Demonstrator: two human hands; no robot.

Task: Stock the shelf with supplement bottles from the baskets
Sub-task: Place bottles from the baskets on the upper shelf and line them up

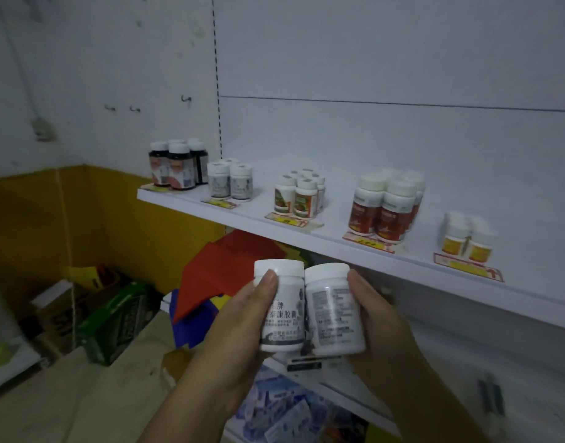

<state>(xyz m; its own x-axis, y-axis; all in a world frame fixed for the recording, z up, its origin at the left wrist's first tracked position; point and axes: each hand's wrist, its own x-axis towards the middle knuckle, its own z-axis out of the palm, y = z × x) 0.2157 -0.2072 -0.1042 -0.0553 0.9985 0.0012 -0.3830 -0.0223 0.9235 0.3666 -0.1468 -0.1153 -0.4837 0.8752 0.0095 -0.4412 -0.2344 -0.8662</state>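
Five bottle groups line the front edge of the white shelf (338,199): dark bottles (175,166) at the left end with grey-label bottles (230,182) just beside them, then green-label bottles (302,196), red-label bottles (383,212) and yellow-label bottles (466,241). You have open lanes between the last four groups, and bare board behind them all.

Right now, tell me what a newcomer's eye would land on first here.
Front and centre, the left hand grips a white bottle with a grey label, and the right hand grips a second white bottle beside it, just below the shelf edge. Behind them, the white shelf carries five small clusters of bottles. The red-labelled cluster, right of middle, is the boldest.
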